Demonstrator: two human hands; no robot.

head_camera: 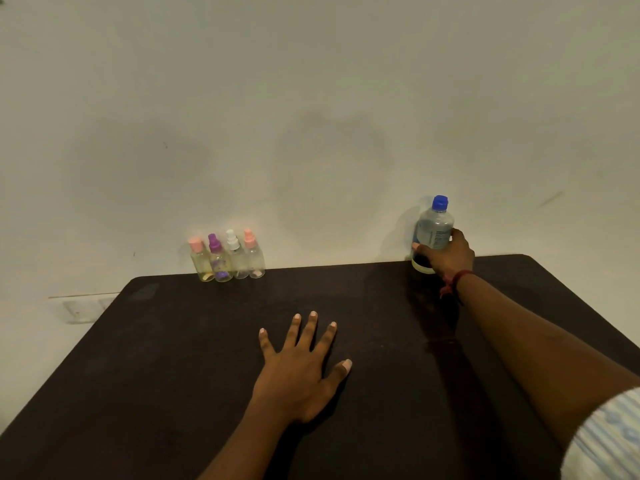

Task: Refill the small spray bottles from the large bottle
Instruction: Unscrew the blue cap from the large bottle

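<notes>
Nearest, the left grip [298, 372] lay flat on the worktop [173, 358], fingers spread, holding nothing. The right grip [450, 254] clasped the large bottle [434, 226] (blue cap) at the far edge; four small spray bottles [228, 261] stood well apart from it, by the wall [311, 98].

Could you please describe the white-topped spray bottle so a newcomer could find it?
At the dark table's far edge, left of centre, four small spray bottles stand in a row against the wall. The white-topped bottle is third from the left; its neighbours have purple and pink tops.
</notes>
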